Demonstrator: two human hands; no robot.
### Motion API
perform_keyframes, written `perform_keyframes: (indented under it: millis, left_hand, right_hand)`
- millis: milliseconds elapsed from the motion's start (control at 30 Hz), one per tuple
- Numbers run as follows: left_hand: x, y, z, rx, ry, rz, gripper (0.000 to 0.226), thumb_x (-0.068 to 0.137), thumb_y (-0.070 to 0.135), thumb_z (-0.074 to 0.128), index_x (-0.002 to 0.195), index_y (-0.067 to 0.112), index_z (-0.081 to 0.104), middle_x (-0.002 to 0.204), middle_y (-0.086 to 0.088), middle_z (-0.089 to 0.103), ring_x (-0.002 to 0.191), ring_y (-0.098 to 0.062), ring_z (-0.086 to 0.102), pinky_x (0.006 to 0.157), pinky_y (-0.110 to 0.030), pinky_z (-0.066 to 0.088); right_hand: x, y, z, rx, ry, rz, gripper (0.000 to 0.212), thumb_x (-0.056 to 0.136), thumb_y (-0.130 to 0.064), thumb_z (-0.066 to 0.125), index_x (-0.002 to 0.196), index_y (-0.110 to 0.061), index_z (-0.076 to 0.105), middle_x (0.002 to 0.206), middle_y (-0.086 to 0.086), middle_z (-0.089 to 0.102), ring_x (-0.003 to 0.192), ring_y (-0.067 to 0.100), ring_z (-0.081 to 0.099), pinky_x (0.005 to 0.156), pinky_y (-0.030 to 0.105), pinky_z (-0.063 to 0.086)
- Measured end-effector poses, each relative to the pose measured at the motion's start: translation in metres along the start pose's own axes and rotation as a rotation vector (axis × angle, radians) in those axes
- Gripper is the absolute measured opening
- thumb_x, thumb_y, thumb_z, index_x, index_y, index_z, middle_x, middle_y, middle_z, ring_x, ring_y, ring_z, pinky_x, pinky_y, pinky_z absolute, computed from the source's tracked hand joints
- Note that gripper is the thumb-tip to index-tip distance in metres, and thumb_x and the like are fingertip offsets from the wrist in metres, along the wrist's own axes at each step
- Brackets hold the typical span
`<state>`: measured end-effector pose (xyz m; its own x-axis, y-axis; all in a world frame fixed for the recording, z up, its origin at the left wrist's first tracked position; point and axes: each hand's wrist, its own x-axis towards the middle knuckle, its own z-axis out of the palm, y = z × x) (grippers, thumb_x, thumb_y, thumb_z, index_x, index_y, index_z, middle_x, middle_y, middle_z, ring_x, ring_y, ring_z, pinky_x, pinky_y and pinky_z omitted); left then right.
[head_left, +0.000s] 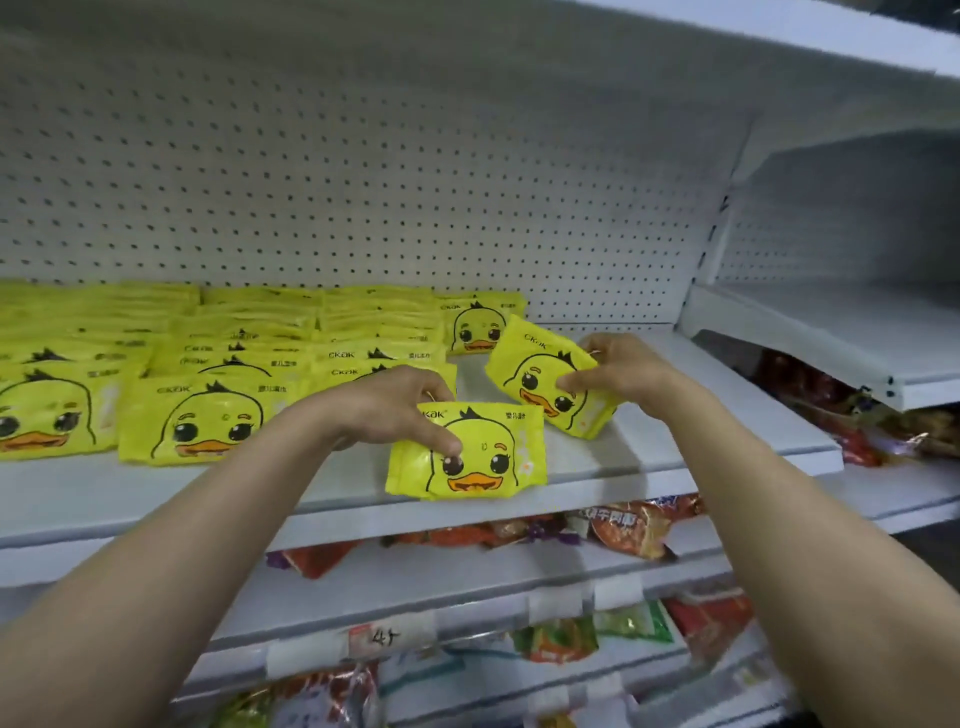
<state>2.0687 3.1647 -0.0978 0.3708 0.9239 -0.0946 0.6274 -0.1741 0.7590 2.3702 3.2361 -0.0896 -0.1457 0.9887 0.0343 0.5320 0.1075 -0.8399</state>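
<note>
One duck packet (483, 457) is pinched by the left hand (395, 410) at the near edge of the shelf (623, 457), long axis left to right, just right of the stocked rows (208, 374), while a tilted second packet (540, 379) is gripped farther right by the right hand (618, 371), seemingly lifted.

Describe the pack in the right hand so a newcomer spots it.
On the white shelf, yellow duck packs lie in rows. Right of them, the right hand holds one pack. It alone is tilted, its duck face slanting.

Both arms (218, 514) outstretched, left grip (395, 410) pinching, right grip (618, 371) pinching
</note>
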Motion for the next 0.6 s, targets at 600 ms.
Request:
perform_keyframes:
  millis: [600]
  left_hand:
    - [0.042, 0.021, 0.006, -0.095, 0.169, -0.097, 0.039, 0.071, 0.026, 0.086, 0.101, 0.022, 0.061, 0.103, 0.015, 0.067, 0.065, 0.009, 0.057, 0.051, -0.014, 0.041]
  right_hand:
    - [0.190, -0.008, 0.041, -0.467, -0.172, -0.406, 0.059, 0.062, -0.033, 0.091, 0.116, -0.028, 0.067, 0.114, -0.004, 0.068, 0.103, 0.017, 0.062, 0.091, 0.034, 0.051]
